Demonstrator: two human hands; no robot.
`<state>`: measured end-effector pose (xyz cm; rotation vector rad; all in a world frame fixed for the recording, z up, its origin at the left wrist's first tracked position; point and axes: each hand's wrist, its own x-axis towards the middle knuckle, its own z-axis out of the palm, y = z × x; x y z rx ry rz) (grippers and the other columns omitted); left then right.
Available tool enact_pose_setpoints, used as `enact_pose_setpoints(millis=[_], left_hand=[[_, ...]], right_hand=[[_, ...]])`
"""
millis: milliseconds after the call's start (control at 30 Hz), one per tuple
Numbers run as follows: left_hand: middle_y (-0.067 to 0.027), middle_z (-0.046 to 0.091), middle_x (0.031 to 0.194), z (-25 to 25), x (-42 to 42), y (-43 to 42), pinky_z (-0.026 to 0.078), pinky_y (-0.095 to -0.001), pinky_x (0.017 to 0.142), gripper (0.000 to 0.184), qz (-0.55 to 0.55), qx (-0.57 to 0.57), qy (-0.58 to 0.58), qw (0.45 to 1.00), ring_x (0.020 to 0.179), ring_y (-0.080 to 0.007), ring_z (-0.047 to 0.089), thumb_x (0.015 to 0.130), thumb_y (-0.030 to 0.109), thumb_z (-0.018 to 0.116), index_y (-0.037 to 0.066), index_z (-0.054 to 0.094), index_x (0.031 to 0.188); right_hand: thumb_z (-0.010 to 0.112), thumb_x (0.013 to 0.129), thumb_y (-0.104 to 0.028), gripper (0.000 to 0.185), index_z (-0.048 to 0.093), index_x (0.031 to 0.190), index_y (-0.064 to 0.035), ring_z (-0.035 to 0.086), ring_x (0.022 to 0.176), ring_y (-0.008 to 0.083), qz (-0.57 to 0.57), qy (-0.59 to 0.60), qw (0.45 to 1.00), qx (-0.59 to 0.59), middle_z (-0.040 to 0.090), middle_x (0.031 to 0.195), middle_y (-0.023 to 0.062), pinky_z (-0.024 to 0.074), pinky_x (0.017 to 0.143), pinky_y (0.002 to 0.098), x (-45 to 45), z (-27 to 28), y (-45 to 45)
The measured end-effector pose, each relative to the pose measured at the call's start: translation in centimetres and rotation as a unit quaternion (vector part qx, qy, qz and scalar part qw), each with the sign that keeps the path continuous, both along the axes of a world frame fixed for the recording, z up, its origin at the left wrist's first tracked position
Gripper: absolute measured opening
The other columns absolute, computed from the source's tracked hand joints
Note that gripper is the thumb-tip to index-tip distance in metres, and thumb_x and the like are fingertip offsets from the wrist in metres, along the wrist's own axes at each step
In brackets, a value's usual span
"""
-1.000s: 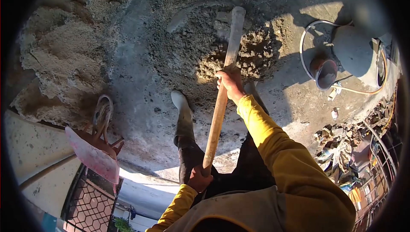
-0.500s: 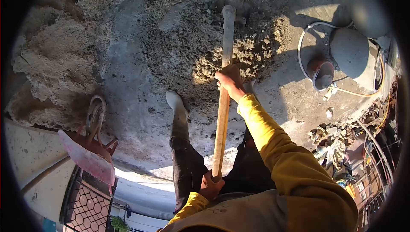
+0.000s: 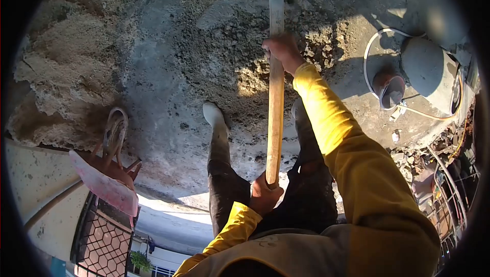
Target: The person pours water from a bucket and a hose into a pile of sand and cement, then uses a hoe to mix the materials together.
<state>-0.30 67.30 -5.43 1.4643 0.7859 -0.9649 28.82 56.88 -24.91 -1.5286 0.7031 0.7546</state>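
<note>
Both my hands are closed on the wooden handle [image 3: 274,119] of a long hoe, which runs from my lap up over the ground. My left hand [image 3: 266,194] wraps its lower end, close to my thighs. Higher up, my right hand [image 3: 284,52] grips it, slightly blurred. The handle's far part is grey with dried mortar, and its blade cannot be made out at the top edge. Beneath and around it lies a crumbly grey-brown heap of mortar mix [image 3: 224,57]. My boots [image 3: 214,115] stand at its near edge.
A sand heap [image 3: 71,63] lies at left, above a tipped wheelbarrow [image 3: 104,180]. At right are a bucket [image 3: 392,93], a rounded grey container [image 3: 429,68] and a looping hose [image 3: 368,57]. Rubble [image 3: 408,159] and a metal grille [image 3: 446,210] lie lower right.
The hoe has moved forward, away from me, its far end now reaching the top edge. Both hands have moved up with it, and my right arm is stretched farther.
</note>
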Motion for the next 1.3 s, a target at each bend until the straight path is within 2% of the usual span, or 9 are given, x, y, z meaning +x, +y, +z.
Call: enact_pose_setpoints(millis=[167, 267, 333, 367, 533, 700, 933, 1200, 1300], left_hand=[[-0.001, 0.05, 0.063, 6.8, -14.3, 1.4, 0.042, -0.0311, 0.056, 0.015, -0.012, 0.007, 0.11, 0.994, 0.058, -0.0124, 0.049, 0.066, 0.009, 0.066, 0.005, 0.053, 0.074], [-0.0029, 0.053, 0.065, 9.6, -6.9, 1.7, 0.044, -0.0312, 0.058, 0.017, 0.013, -0.013, 0.102, 0.995, 0.061, -0.0137, 0.053, 0.067, 0.011, 0.066, 0.005, 0.056, 0.08], [-0.0093, 0.059, 0.067, 3.7, -4.2, 1.5, 0.048, -0.0328, 0.06, 0.027, -0.044, 0.017, 0.038, 0.998, 0.064, -0.0196, 0.06, 0.068, 0.013, 0.063, 0.004, 0.059, 0.093], [-0.0204, 0.063, 0.076, 0.2, -1.1, 1.5, 0.049, -0.0448, 0.065, 0.033, -0.076, 0.063, -0.048, 0.994, 0.071, -0.0403, 0.063, 0.067, 0.012, 0.058, 0.004, 0.057, 0.099], [-0.0217, 0.063, 0.077, -13.3, 13.4, 2.7, 0.05, -0.0491, 0.064, 0.038, -0.239, 0.298, -0.236, 0.893, 0.071, -0.0424, 0.062, 0.067, 0.014, 0.063, 0.002, 0.046, 0.098], [-0.0268, 0.062, 0.081, -8.1, 2.9, 0.9, 0.05, -0.0474, 0.074, 0.05, -0.267, 0.169, -0.054, 0.947, 0.078, -0.0434, 0.062, 0.064, 0.018, 0.064, -0.002, 0.045, 0.107], [-0.0144, 0.065, 0.073, 7.2, -10.1, 0.7, 0.052, -0.0434, 0.066, 0.036, -0.216, 0.08, 0.061, 0.971, 0.07, -0.0352, 0.065, 0.063, 0.024, 0.07, 0.008, 0.056, 0.092], [-0.0147, 0.061, 0.069, -14.8, 8.7, -1.8, 0.048, -0.0459, 0.06, 0.028, -0.241, 0.191, -0.202, 0.93, 0.065, -0.0384, 0.06, 0.063, 0.014, 0.065, 0.007, 0.051, 0.087], [-0.0238, 0.063, 0.083, -12.6, 11.1, -3.6, 0.048, -0.0483, 0.074, 0.052, -0.328, 0.205, -0.171, 0.906, 0.076, -0.0426, 0.06, 0.063, 0.019, 0.065, -0.001, 0.05, 0.109]], right_hand=[[0.06, 0.073, 0.002, 0.014, 0.046, 0.077, 0.0002, 0.051, 0.04, 0.0136, -0.058, 0.108, 0.992, -0.011, 0.049, 0.054, 0.0031, 0.0427, 0.034, 0.0289, -11.4, 8.1, 2.9], [0.061, 0.069, 0.005, 0.03, 0.04, 0.089, -0.0019, 0.05, 0.042, 0.0133, -0.056, 0.109, 0.992, 0.01, 0.047, 0.058, 0.0034, 0.0435, 0.037, 0.0287, -7.3, 11.4, 1.9], [0.061, 0.075, -0.003, 0.011, 0.051, 0.072, -0.0029, 0.053, 0.046, 0.0156, -0.053, -0.023, 0.994, 0.091, 0.051, 0.06, 0.0051, 0.0465, 0.043, 0.032, -2.6, 9.2, 0.2], [0.062, 0.076, -0.006, 0.01, 0.053, 0.072, -0.0035, 0.054, 0.049, 0.0169, -0.074, -0.028, 0.989, 0.126, 0.052, 0.064, 0.0055, 0.0482, 0.048, 0.0343, 1.1, 8.0, -0.4], [0.065, 0.079, -0.012, 0.016, 0.053, 0.084, -0.0028, 0.057, 0.059, 0.0182, -0.089, -0.155, 0.984, -0.007, 0.054, 0.068, 0.0062, 0.0512, 0.054, 0.0361, 12.8, -6.1, -0.1], [0.062, 0.075, -0.005, 0.011, 0.052, 0.075, -0.0036, 0.054, 0.047, 0.0176, -0.089, 0.084, 0.992, 0.014, 0.051, 0.061, 0.0053, 0.0473, 0.042, 0.0328, -1.2, -9.0, -1.0], [0.063, 0.07, 0.004, 0.036, 0.034, 0.09, -0.0041, 0.05, 0.04, 0.0149, -0.155, 0.152, 0.976, -0.028, 0.043, 0.062, 0.0028, 0.0443, 0.034, 0.0288, -16.5, 6.0, -2.0], [0.062, 0.076, -0.005, 0.01, 0.053, 0.076, -0.0008, 0.057, 0.051, 0.019, -0.157, -0.042, 0.986, 0.022, 0.055, 0.063, 0.0073, 0.0485, 0.048, 0.0355, 6.5, -5.8, -8.8], [0.062, 0.076, -0.005, 0.01, 0.053, 0.074, -0.0006, 0.056, 0.051, 0.0197, -0.176, 0.039, 0.983, 0.017, 0.053, 0.061, 0.0074, 0.0481, 0.048, 0.0361, 7.4, -8.5, -9.9]])
